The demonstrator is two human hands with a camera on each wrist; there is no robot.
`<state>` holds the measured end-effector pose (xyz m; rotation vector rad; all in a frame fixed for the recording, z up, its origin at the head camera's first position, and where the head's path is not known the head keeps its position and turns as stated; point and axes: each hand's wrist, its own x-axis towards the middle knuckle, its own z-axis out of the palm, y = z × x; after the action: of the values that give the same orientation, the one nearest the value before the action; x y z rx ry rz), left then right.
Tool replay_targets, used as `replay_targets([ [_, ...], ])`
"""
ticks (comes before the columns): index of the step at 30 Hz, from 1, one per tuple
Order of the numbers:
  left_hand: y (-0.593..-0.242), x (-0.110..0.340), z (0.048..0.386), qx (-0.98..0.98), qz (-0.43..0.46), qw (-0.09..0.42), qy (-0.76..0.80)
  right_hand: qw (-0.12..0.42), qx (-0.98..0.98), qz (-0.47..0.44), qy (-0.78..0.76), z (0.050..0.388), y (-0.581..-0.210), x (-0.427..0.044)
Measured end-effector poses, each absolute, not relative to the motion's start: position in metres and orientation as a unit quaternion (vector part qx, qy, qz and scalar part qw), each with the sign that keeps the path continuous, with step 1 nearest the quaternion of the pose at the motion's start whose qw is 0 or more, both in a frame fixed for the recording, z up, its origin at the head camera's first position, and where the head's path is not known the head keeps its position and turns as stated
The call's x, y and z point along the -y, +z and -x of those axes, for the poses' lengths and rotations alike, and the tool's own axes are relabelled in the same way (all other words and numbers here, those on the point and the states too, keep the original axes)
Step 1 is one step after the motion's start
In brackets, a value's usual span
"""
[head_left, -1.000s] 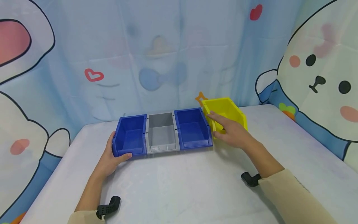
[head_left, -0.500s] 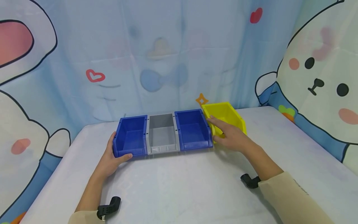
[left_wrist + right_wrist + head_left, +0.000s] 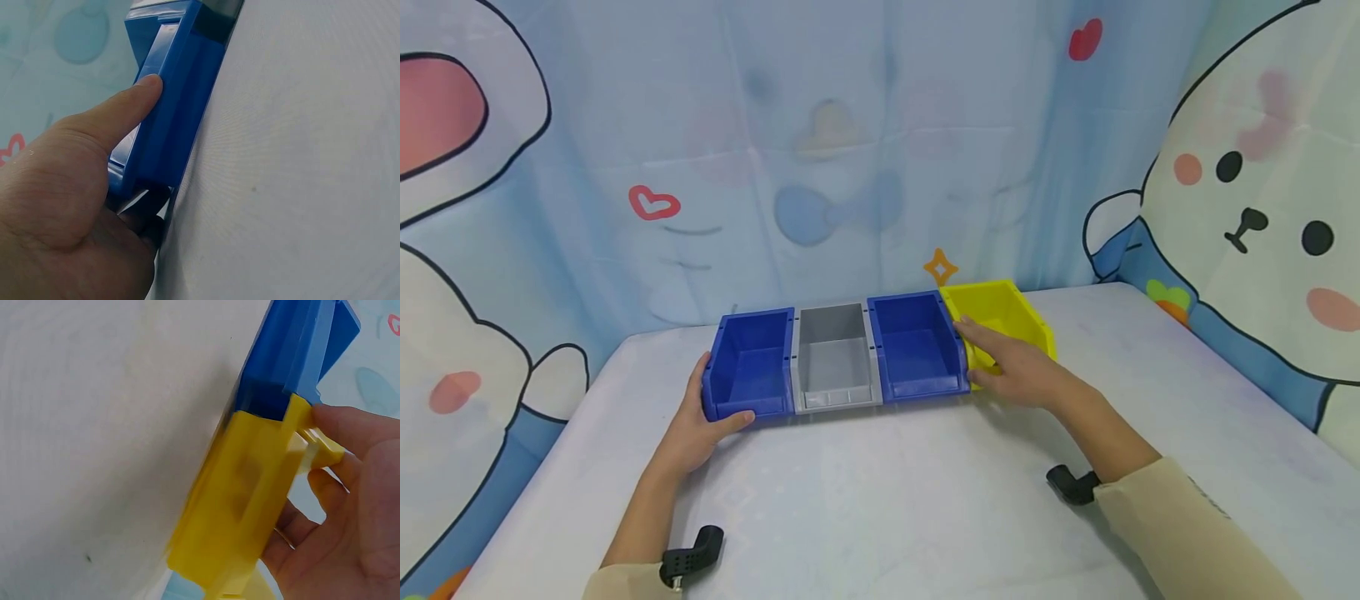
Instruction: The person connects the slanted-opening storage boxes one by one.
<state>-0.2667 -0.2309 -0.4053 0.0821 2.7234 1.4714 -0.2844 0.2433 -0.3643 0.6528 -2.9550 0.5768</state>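
Note:
Three plastic storage bins stand in a row: a left blue bin (image 3: 751,367), a grey bin (image 3: 835,354) and a right blue bin (image 3: 917,346). My left hand (image 3: 692,429) grips the left blue bin at its outer side, thumb on the front lip, as the left wrist view also shows. At the row's right end is a yellow bin (image 3: 1000,307), slightly turned, its left side against the right blue bin. My right hand (image 3: 1026,367) holds the yellow bin by its left wall near the front; in the right wrist view its yellow front (image 3: 231,494) meets the blue bin.
A white cloth covers the table (image 3: 865,500). Behind the bins hangs a light blue curtain (image 3: 850,125) with printed cartoon figures. Each wrist wears a black camera mount, such as the left mount (image 3: 694,554).
The yellow bin has come down and a little left, closer against the right blue bin, with my right hand on it. My left hand and the other bins have stayed put.

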Motion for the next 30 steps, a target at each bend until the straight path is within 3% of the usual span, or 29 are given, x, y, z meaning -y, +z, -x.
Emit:
replay_targets([
  [16,-0.403,0.235,0.263,-0.878,-0.028,0.021,0.477,-0.018,0.959,-0.202,0.2,0.283,-0.362,-0.238],
  [30,-0.401,0.234,0.266,-0.884,-0.033,0.029,0.466,-0.009,0.959,-0.171,0.227,0.28,-0.376,-0.235],
])
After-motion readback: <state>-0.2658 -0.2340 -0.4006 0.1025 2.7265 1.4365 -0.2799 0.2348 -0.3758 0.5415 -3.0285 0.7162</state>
